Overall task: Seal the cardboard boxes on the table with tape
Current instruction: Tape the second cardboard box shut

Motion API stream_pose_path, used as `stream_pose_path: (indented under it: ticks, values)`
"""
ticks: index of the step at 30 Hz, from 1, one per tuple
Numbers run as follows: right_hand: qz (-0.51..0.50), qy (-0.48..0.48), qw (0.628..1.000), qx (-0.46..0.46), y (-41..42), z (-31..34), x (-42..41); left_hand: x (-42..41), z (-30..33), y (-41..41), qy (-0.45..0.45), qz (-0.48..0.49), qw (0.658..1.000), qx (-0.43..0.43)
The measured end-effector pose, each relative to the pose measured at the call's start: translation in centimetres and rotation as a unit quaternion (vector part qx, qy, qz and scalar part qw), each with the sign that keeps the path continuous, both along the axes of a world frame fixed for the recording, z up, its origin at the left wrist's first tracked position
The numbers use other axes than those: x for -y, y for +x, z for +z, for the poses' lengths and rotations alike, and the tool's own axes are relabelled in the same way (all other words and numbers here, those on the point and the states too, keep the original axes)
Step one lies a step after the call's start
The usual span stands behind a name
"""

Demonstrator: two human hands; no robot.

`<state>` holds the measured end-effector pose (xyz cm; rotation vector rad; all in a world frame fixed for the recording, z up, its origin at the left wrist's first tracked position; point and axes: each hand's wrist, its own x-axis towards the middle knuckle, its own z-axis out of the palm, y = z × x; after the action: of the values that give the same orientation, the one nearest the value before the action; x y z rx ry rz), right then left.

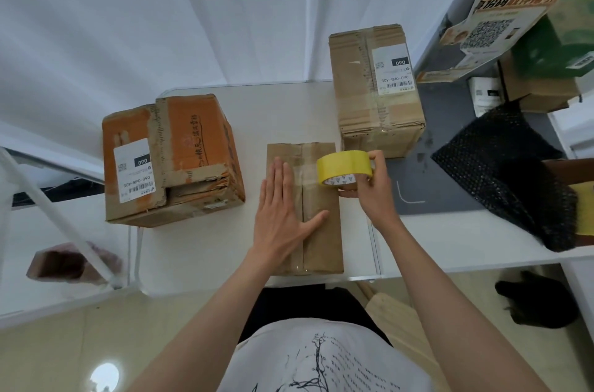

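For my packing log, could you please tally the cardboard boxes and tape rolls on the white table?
Cardboard boxes: 3, orange printed box, flat brown box, tall brown labelled box
Yellow tape rolls: 1
Total: 4

Left flank: orange box [170, 157] stands well apart from the flat box [321, 231]; bare bench [250, 121] between them.
Far right: taped brown box [376, 89] close behind the tape roll [344, 166].
Right side: black mesh bag [514, 173] blocks the bench there.
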<state>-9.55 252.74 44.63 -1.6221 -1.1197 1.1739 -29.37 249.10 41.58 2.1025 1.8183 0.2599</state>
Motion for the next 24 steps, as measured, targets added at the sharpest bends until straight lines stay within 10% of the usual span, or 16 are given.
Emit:
stream_pose_path:
  ticks: [24]
  values:
    - [-0.092, 0.120, 0.944, 0.295, 0.7, -1.6, 0.9, -0.3, 0.0, -0.2, 0.006, -0.037, 0.998, -0.048]
